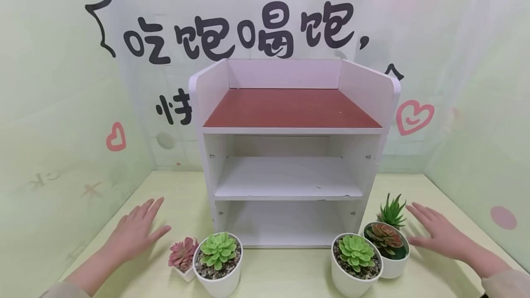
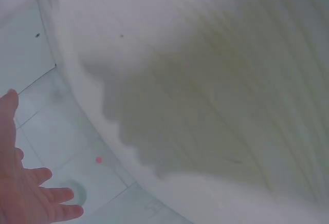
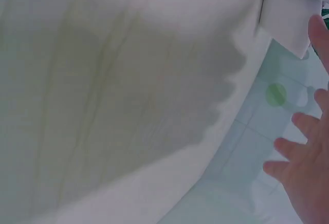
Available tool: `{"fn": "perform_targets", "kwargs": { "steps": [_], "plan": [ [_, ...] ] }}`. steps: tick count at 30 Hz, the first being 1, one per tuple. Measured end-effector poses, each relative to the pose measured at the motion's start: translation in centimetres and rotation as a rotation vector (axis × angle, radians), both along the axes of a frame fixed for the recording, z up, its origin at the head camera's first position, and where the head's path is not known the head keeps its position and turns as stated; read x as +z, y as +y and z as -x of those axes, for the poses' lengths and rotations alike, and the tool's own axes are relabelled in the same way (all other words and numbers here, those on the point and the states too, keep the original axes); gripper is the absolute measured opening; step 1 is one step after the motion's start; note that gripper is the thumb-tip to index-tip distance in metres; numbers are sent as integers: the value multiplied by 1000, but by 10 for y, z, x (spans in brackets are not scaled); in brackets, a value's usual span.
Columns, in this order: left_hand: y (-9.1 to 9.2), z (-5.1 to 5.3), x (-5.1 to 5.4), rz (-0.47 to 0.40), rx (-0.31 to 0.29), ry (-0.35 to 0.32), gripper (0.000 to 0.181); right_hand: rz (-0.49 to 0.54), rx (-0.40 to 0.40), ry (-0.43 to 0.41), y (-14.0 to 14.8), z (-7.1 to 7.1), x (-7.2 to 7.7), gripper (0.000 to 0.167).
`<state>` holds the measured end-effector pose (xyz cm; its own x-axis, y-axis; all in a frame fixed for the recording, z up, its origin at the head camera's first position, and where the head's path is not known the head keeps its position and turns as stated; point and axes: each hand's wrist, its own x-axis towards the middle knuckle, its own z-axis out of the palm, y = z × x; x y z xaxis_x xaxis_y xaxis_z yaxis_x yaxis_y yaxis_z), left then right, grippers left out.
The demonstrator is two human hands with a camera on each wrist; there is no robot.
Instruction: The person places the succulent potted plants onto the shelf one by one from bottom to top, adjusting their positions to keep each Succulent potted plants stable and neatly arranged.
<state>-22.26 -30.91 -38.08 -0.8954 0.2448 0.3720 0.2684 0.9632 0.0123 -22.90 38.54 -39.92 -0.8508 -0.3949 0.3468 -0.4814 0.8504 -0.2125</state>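
Observation:
In the head view my left hand (image 1: 134, 231) hovers at the left with fingers spread, holding nothing. Nearest to it is a pink succulent (image 1: 183, 253) in a small white pot, beside a green succulent (image 1: 218, 250) in a round white pot. On the other side my right hand (image 1: 436, 233) is held out with straight fingers, close to a spiky green plant (image 1: 391, 211) whose pot is hidden. In front of that plant are a reddish succulent (image 1: 385, 237) and another green succulent (image 1: 356, 253), both in white pots. Each wrist view shows its own spread hand, the left (image 2: 25, 193) and the right (image 3: 308, 154).
A white shelf unit (image 1: 290, 131) with a red-brown top surface (image 1: 290, 107) stands behind the pots at the middle of the pale table (image 1: 174, 187). Two white inner shelves lie below its top. Printed cloth walls (image 1: 66, 105) enclose the left, back and right.

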Motion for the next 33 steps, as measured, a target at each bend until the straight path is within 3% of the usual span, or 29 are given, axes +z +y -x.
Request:
{"fn": "perform_targets", "kwargs": {
  "steps": [4,8,11,21,24,27,31,33],
  "plan": [
    [0,2,9,-19,-42,81,72,121,115,-164,2,-5,-5,86],
    [7,2,23,-100,-100,112,72,136,179,-255,3,-11,-12,86],
    [22,-1,36,-160,-130,90,72,145,226,-261,1,-14,-17,85],
    [79,-12,79,-353,-201,-77,71,217,239,-189,-6,-20,-24,85],
    [89,-14,86,-386,-202,-113,72,196,240,-234,-4,-21,-21,86],
    [95,-15,92,-431,-205,-127,73,103,180,-310,-2,-23,-11,84],
    [101,-15,98,-481,-210,-123,73,-13,93,-369,1,-33,11,85],
    [103,-15,100,-498,-221,-116,73,-17,75,-374,2,-39,24,89]
  ]
}}
